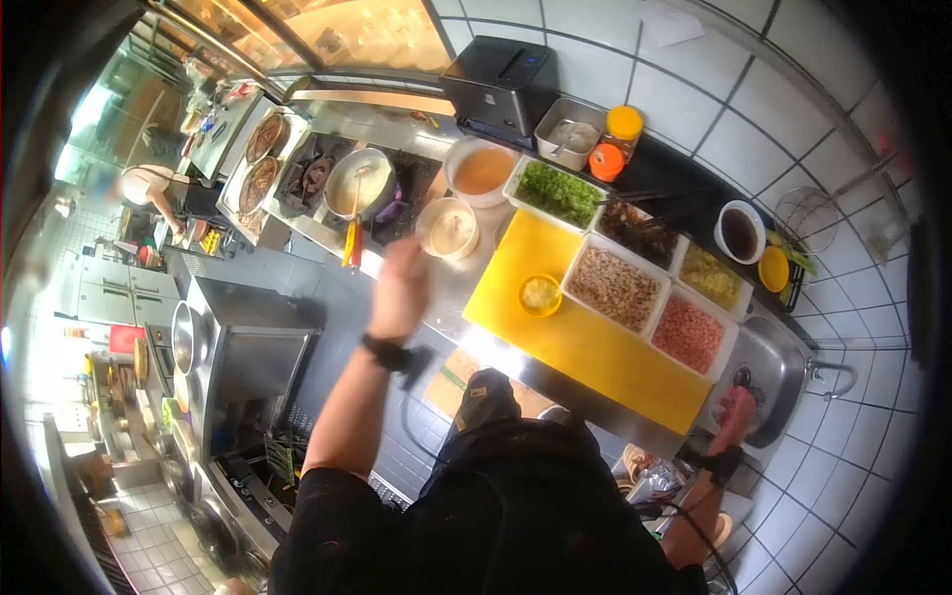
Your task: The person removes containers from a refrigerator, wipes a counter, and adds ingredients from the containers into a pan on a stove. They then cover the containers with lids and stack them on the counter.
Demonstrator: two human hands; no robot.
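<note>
My left hand (402, 288) is raised at the counter's front edge, smeared by motion, beside a round white tub (448, 228) with pale contents. Its fingers overlap the tub's near side in this view. Left of it, a pan (359, 183) with a yellow-and-red handle and creamy white liquid sits on the stove. At the far right, my right hand (734, 412) is at the near rim of the metal sink (788, 362), fingers loosely apart with nothing visible in them. A small yellow bowl (540, 296) of pale chopped food stands on the yellow cutting board (516, 263).
White trays hold chopped greens (558, 191), dark pieces (635, 230), brown dice (613, 283), yellow bits (711, 275) and pink dice (689, 329). An orange-liquid tub (483, 171), black machine (501, 84) and dark-liquid bowl (740, 230) stand behind. A person (157, 193) works far left.
</note>
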